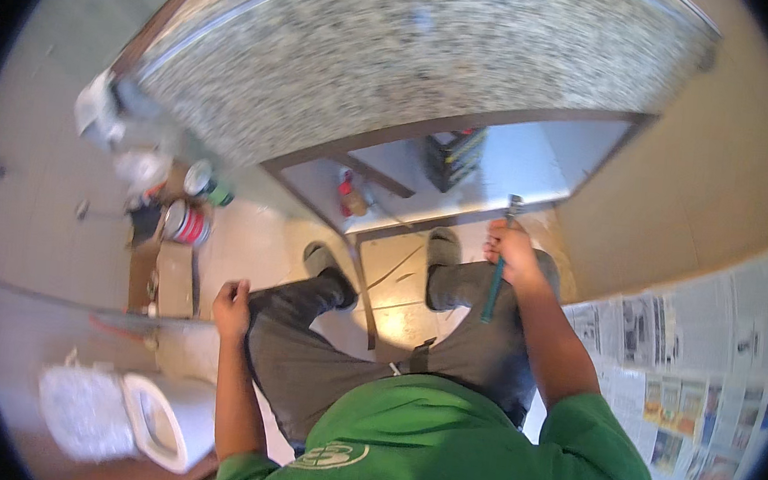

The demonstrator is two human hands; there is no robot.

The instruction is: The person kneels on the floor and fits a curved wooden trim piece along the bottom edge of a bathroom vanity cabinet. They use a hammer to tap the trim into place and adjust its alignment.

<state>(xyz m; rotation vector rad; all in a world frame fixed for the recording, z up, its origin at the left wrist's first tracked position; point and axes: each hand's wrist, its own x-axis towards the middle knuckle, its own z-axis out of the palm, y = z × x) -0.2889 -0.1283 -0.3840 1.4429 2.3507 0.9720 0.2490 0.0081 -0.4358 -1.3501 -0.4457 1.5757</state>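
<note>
My right hand is wrapped round a hammer with a teal handle, held over my right thigh. Its metal head sticks up past my fingers, close to the front edge of the cabinet opening. Beside my left knee hangs my left hand, its fingers curled in and nothing visible in them. Inside the cabinet stand a dark toolbox-like case and a small bottle with a red top.
Above the opening lies a speckled grey granite countertop. At left are paint cans, a cardboard box and a white toilet. Newspaper sheets cover the right side. A loose strip of wood leans between my feet.
</note>
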